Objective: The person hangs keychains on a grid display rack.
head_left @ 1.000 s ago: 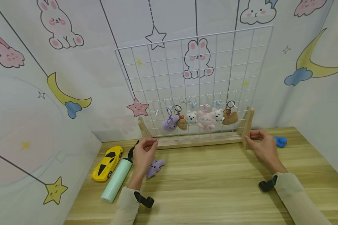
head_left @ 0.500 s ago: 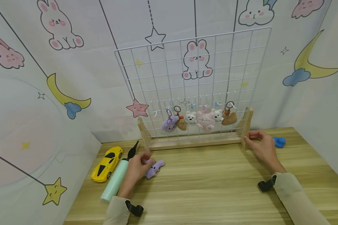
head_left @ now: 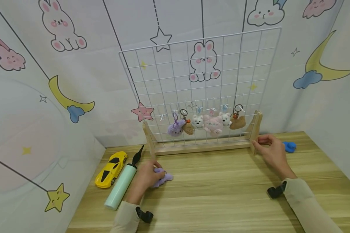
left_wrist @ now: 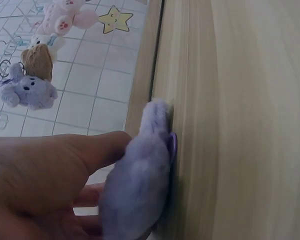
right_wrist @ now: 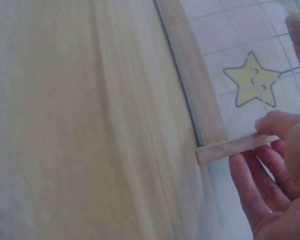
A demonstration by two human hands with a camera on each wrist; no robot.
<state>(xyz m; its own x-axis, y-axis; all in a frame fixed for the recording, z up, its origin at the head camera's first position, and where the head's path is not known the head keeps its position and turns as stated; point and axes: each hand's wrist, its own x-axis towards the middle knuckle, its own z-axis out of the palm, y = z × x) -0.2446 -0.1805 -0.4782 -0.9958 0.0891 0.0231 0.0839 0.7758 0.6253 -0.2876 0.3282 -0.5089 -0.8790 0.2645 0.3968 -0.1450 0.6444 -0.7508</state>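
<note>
A purple plush keychain [head_left: 165, 178] is at the left of the table, with my left hand [head_left: 146, 174] gripping it. In the left wrist view, the thumb lies against the plush body [left_wrist: 140, 180] and the fingers curl behind it; a purple ring shows at its side. Over at the right, the thumb and fingers of my right hand [head_left: 271, 152] pinch the stand's wooden end piece [right_wrist: 235, 146]. This stand carries a white wire grid rack [head_left: 205, 66]. Several plush keychains hang in a row on it, including a pink one [head_left: 213, 124] and another purple one [head_left: 175, 128].
Left of my left hand lie a pale green hand pump [head_left: 122, 186] with a black nozzle and a yellow toy car [head_left: 111, 170]. A small blue toy [head_left: 290, 147] sits beyond my right hand. Printed cloth walls stand behind and beside the wooden table [head_left: 221, 194].
My left hand has left the lower left of the rack, come down to the purple plush keychain and taken hold of it; the plush has shifted slightly. My right hand stays on the stand.
</note>
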